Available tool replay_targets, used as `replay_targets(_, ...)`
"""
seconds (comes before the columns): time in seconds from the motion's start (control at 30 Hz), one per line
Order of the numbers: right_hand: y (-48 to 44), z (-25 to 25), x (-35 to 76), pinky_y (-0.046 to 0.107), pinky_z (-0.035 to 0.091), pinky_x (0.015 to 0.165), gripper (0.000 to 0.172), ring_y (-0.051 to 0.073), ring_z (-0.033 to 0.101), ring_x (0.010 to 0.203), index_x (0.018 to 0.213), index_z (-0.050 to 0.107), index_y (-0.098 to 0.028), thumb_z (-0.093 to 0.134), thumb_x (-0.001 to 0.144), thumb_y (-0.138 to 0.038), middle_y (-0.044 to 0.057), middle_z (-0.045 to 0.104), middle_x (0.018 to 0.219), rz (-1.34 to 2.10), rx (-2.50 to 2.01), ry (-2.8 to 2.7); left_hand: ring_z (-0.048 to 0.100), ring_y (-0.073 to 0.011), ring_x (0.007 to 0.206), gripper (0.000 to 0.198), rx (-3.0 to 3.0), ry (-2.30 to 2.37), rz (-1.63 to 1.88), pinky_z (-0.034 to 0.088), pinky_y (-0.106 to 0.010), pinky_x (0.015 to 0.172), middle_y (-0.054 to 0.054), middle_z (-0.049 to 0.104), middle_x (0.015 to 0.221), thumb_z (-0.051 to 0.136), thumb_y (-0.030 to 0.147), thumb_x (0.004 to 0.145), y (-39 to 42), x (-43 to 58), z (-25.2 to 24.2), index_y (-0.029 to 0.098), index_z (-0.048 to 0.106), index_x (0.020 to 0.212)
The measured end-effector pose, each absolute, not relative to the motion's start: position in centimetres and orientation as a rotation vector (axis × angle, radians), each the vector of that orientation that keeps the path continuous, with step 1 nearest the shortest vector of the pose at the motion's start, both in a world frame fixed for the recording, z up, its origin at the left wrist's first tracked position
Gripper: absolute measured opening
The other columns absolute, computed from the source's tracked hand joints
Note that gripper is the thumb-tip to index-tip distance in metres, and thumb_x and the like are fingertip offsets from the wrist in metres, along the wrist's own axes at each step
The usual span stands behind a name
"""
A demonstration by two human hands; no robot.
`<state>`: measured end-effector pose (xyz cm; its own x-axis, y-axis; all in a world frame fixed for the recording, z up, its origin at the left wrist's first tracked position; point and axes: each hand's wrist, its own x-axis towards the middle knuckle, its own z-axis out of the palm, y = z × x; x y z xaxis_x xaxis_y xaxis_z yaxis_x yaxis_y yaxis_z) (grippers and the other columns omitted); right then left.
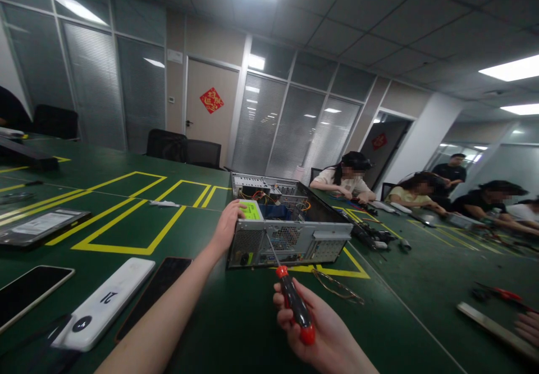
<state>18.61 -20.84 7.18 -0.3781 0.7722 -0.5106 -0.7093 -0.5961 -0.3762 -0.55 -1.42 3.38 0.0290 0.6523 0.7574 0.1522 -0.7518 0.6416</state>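
An opened desktop computer case [295,231] lies on the green table, its perforated rear panel facing me. My left hand [227,228] grips its left corner, fingers bent over the power supply [251,211] with a bright yellow-green label. In my right hand [311,318] is a screwdriver [297,306] with a black and red handle. Its thin shaft points up and away, the tip at the rear panel; whether it touches a screw I cannot tell. Inside the case, coloured cables show, partly hidden by the panel.
Eyeglasses [339,287] lie right of the case. On the left are a hard drive [40,225], a phone [31,292], a white device marked 21 [105,301] and a dark phone [154,290]. Cables and parts [374,233] lie right. Several people sit along the table; a co-worker's hand [528,329] shows lower right.
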Motion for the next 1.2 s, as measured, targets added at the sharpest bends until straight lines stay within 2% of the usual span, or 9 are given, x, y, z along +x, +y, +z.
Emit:
replay_targets(0.1, -20.6, 6.8, 19.1, 0.008, 0.024, 0.032, 0.031, 0.002, 0.038, 0.04, 0.094, 0.057, -0.011, 0.045, 0.097, -0.04, -0.003, 0.05, 0.066, 2.103, -0.73, -0.082, 0.048, -0.0221, 0.127, 0.046, 1.923, 0.82, 1.766, 0.035, -0.043, 0.113, -0.008, 0.065, 0.108, 0.024, 0.043, 0.098, -1.5, -0.5, 3.4, 0.02, 0.057, 0.076)
replay_targets(0.17, -20.6, 6.7, 19.3, 0.006, 0.021, 0.031, 0.028, 0.0, 0.035, 0.04, 0.093, 0.056, -0.011, 0.051, 0.095, -0.039, -0.005, 0.047, 0.065, 2.095, -0.67, -0.061, 0.048, -0.0223, 0.127, 0.045, 1.917, 0.815, 1.767, 0.034, -0.043, 0.113, -0.009, 0.064, 0.108, 0.024, 0.043, 0.098, -1.5, -0.5, 3.4, 0.02, 0.057, 0.076)
replay_targets(0.27, -20.7, 6.6, 19.4, 0.004, 0.022, 0.033, 0.02, -0.001, 0.036, 0.042, 0.081, 0.052, -0.014, 0.061, 0.09, -0.029, -0.007, 0.043, 0.064, 2.101, -0.639, -0.062, 0.048, -0.0224, 0.128, 0.045, 1.921, 0.823, 1.755, 0.035, -0.043, 0.113, -0.009, 0.064, 0.108, 0.025, 0.043, 0.098, -1.6, -0.6, 3.5, 0.021, 0.057, 0.075)
replay_targets(0.33, -20.8, 6.7, 19.3, 0.003, 0.023, 0.035, 0.021, -0.002, 0.036, 0.042, 0.075, 0.048, -0.016, 0.063, 0.088, -0.023, -0.008, 0.041, 0.062, 2.116, -0.652, -0.066, 0.048, -0.0223, 0.128, 0.045, 1.926, 0.834, 1.743, 0.035, -0.043, 0.113, -0.008, 0.065, 0.109, 0.025, 0.043, 0.098, -1.7, -0.6, 3.6, 0.021, 0.057, 0.076)
replay_targets(0.4, -20.8, 6.8, 19.1, 0.004, 0.027, 0.037, 0.022, -0.001, 0.039, 0.044, 0.074, 0.048, -0.016, 0.06, 0.089, -0.025, -0.007, 0.042, 0.06, 2.101, -0.702, -0.064, 0.048, -0.0223, 0.128, 0.045, 1.927, 0.837, 1.742, 0.035, -0.042, 0.113, -0.008, 0.065, 0.109, 0.025, 0.043, 0.098, -1.7, -0.6, 3.6, 0.02, 0.057, 0.076)
replay_targets(0.57, -20.8, 7.3, 18.4, 0.013, 0.04, 0.041, 0.024, 0.005, 0.05, 0.049, 0.084, 0.054, -0.013, 0.051, 0.095, -0.034, -0.001, 0.054, 0.065, 1.938, -0.863, -0.145, 0.049, -0.0222, 0.126, 0.045, 1.94, 0.826, 1.753, 0.034, -0.042, 0.114, -0.008, 0.066, 0.108, 0.025, 0.044, 0.098, -1.6, -0.6, 3.5, 0.021, 0.057, 0.076)
replay_targets(0.93, -20.8, 6.5, 19.0, 0.005, 0.026, 0.037, 0.019, 0.001, 0.043, 0.045, 0.094, 0.049, -0.015, 0.06, 0.091, -0.03, -0.006, 0.051, 0.066, 2.049, -0.612, 0.033, 0.047, -0.0224, 0.128, 0.044, 1.943, 0.836, 1.741, 0.034, -0.043, 0.114, -0.009, 0.065, 0.109, 0.024, 0.042, 0.098, -1.7, -0.7, 3.5, 0.02, 0.057, 0.078)
replay_targets(1.2, -22.3, 3.1, 19.0, 0.006, 0.02, 0.035, 0.028, -0.001, 0.037, 0.041, 0.088, 0.057, -0.011, 0.071, 0.083, -0.035, -0.007, 0.049, 0.059, 2.115, -0.739, -0.179, 0.047, -0.0221, 0.128, 0.044, 1.94, 0.844, 1.738, 0.034, -0.043, 0.113, -0.008, 0.065, 0.109, 0.024, 0.041, 0.098, -1.8, -0.7, 3.6, 0.02, 0.057, 0.077)
